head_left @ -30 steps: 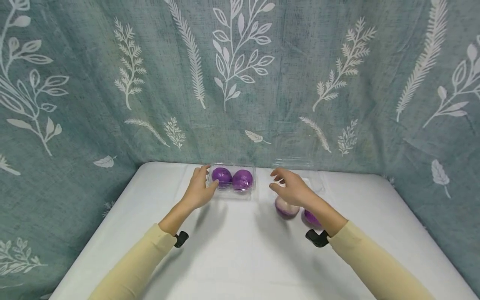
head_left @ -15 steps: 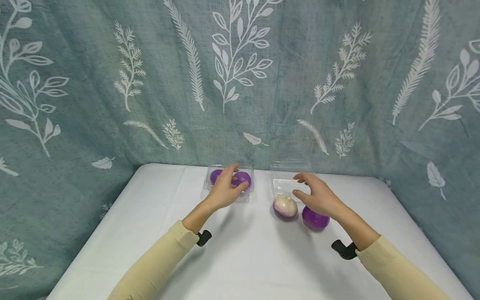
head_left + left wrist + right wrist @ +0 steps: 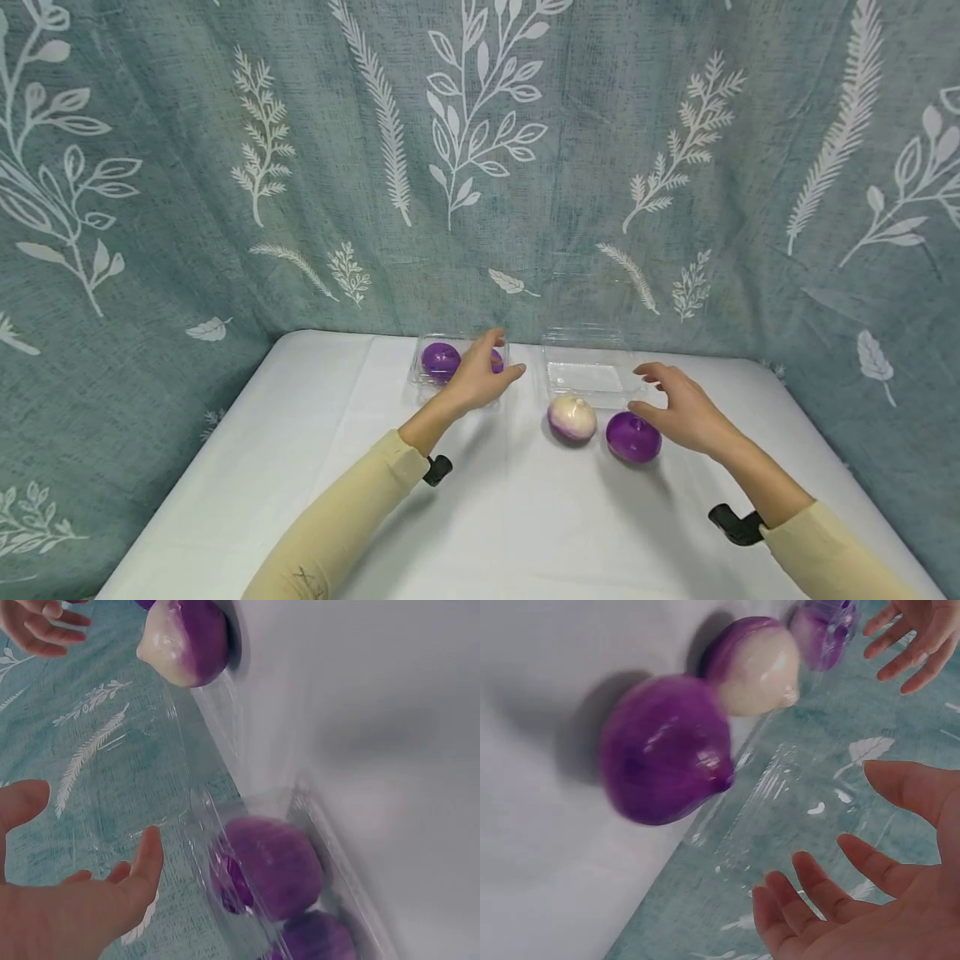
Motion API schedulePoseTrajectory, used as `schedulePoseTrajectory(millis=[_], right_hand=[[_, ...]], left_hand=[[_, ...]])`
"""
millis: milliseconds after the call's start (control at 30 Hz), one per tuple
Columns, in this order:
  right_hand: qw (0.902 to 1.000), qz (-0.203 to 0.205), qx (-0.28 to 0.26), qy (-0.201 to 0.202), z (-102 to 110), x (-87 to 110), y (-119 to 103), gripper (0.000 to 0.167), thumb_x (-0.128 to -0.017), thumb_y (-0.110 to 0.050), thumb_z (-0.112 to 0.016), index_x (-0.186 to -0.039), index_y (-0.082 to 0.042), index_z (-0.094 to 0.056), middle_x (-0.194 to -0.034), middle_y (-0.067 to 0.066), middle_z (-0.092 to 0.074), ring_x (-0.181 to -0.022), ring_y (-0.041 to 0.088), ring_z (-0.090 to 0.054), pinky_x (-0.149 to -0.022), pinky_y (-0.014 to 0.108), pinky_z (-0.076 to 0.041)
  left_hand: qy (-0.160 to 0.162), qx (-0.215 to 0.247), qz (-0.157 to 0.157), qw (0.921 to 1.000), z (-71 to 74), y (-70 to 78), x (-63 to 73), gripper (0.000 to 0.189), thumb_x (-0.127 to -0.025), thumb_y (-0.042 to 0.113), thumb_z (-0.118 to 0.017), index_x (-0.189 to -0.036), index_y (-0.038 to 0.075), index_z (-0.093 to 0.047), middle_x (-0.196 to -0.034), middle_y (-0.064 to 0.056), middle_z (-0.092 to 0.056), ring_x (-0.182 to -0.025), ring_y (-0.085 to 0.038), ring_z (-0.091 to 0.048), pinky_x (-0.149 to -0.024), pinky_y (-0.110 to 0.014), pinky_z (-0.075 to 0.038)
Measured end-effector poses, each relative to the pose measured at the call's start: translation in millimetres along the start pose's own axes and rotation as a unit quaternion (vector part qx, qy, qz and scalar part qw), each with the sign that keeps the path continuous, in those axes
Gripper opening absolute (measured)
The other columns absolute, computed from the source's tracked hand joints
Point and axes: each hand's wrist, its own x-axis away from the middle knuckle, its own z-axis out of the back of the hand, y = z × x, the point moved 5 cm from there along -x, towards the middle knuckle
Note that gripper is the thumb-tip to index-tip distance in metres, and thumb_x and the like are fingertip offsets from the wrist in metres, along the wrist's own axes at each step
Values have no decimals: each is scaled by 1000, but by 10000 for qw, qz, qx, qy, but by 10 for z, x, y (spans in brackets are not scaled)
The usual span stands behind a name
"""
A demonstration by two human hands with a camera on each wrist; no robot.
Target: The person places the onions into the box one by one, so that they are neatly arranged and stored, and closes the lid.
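Note:
My left hand (image 3: 480, 373) hovers over the clear plastic clamshell box (image 3: 417, 354) at the back of the table, fingers loosely bent and holding nothing. Inside that box lie two purple onion-like vegetables (image 3: 440, 359), one partly hidden behind the hand. Just right of a purple onion-like vegetable (image 3: 634, 438) is my right hand (image 3: 684, 408), its fingers relaxed around nothing. Beside that vegetable rests a white-and-purple one (image 3: 572, 418). Behind them stands a second clear clamshell box (image 3: 587, 377) with its lid raised. In the right wrist view the purple vegetable (image 3: 666, 750) sits apart from the fingers.
A white cloth (image 3: 525, 533) covers the table. Right behind its back edge hangs a green-blue curtain (image 3: 480, 250) with white leaf prints. A black wrist camera (image 3: 738, 525) sticks out below the right wrist.
My left hand has moved right across the filled box. My right hand has moved right and toward me, off the second box, uncovering the loose purple vegetable.

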Motion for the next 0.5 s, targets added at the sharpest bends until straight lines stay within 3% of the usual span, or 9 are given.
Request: schedulePoseTrajectory(millis=[500], right_hand=[[9968,-751,-243,-106,-155,220,380,78,-94,-36,-75,-146,10,-39,-137,38,-47,-120,55,-50,-87,61,-55]], left_hand=[[-536,775,716,9930,-263,76,-260,78,-101,28,-67,-161,6,-23,-158,-18,-37,-137,-39,-48,-110,-53,-50]])
